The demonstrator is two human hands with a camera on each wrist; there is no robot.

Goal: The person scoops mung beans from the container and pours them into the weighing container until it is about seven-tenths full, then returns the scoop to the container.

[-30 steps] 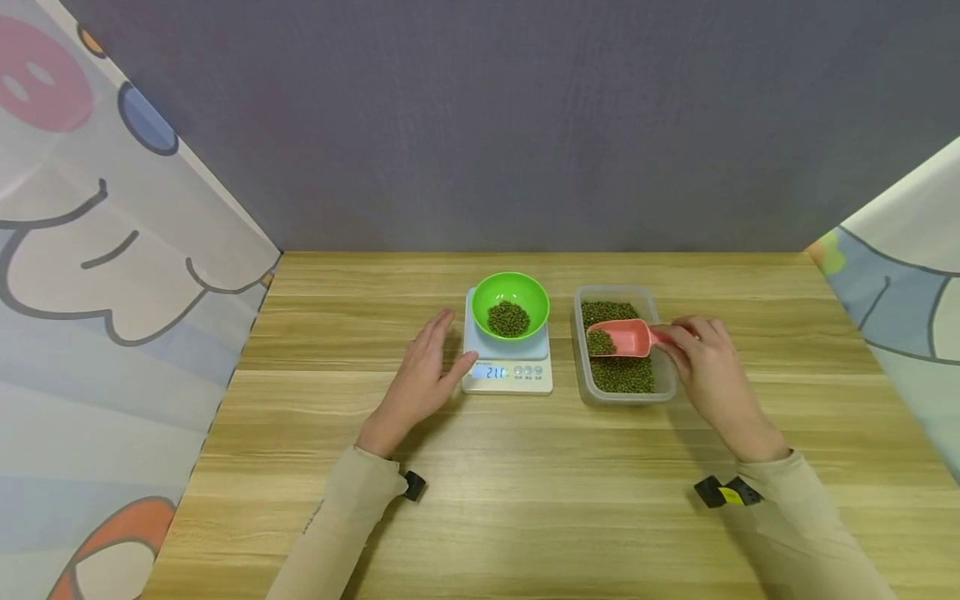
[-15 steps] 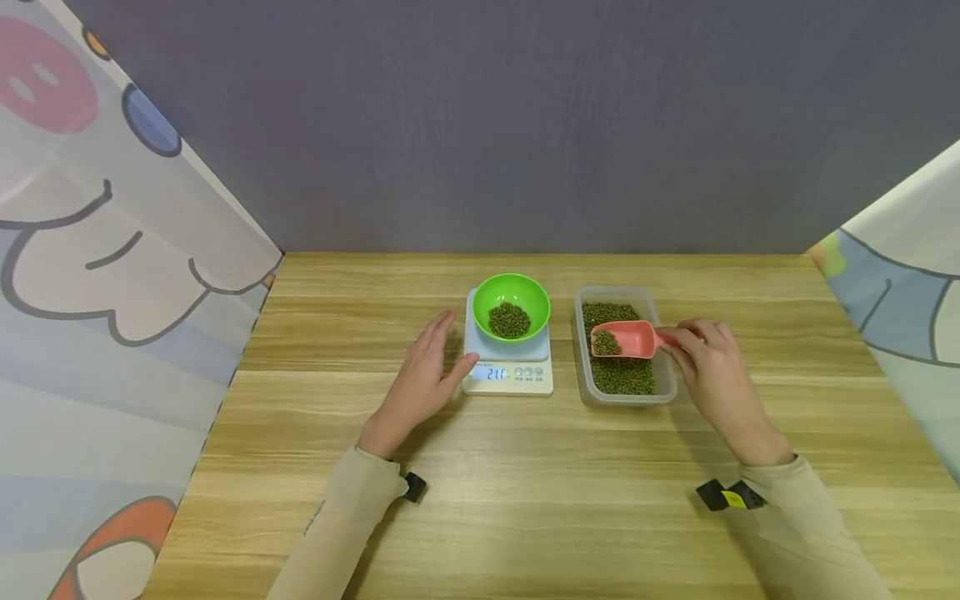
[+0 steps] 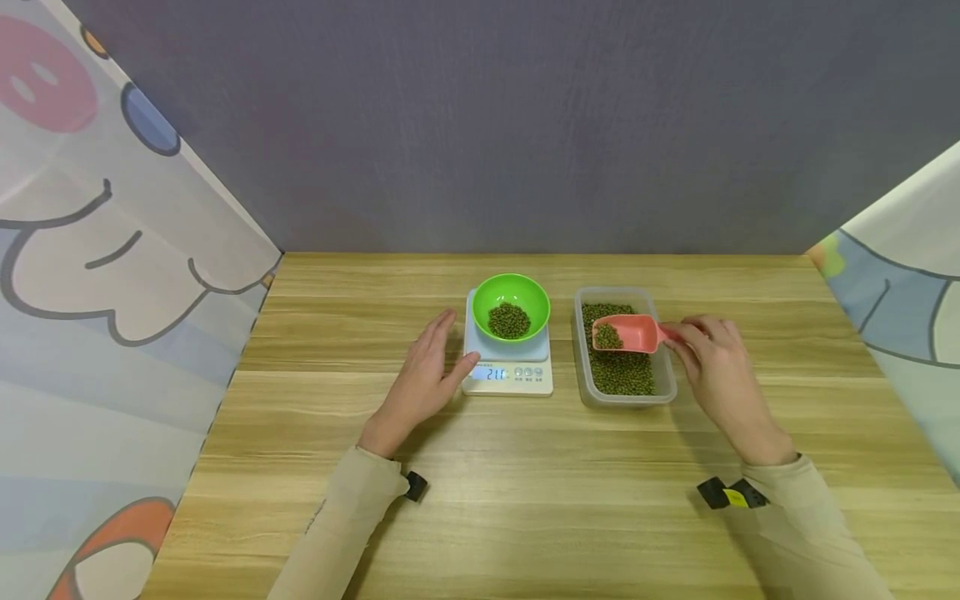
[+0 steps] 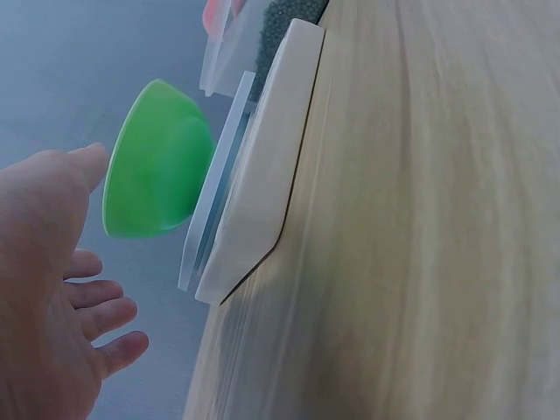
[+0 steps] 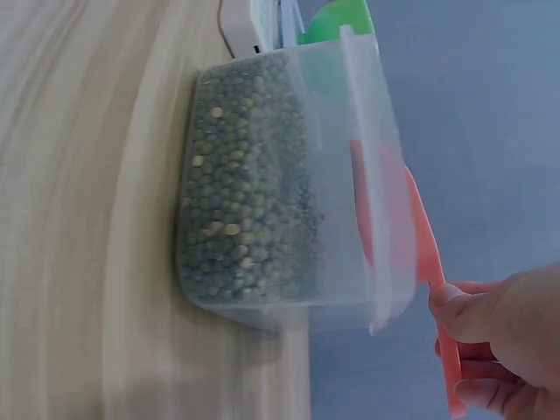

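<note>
My right hand (image 3: pixel 716 375) pinches the handle of a pink scoop (image 3: pixel 639 332) between thumb and fingers. A small heap of mung beans (image 3: pixel 608 337) lies at the scoop's front end. The scoop is over a clear plastic container (image 3: pixel 630 401) of mung beans; in the right wrist view its bowl shows partly through the wall, above the bean level. A green bowl (image 3: pixel 512 288) with some mung beans in it stands on a white kitchen scale (image 3: pixel 542 387) with a lit display. Beside the scale, my left hand (image 3: pixel 420 379) holds nothing, fingers extended and thumb near the scale's left edge.
Everything stands on a wood-grain table (image 3: pixel 562 500). A dark grey partition (image 3: pixel 525 125) rises behind its far edge. Printed curtains (image 3: pixel 60 400) hang at both sides. Between scale and container runs a narrow gap.
The right hand has drawn the scoop slightly right and then a little away from the body, with the beans still in it. The left hand, bowl and scale have stayed in place.
</note>
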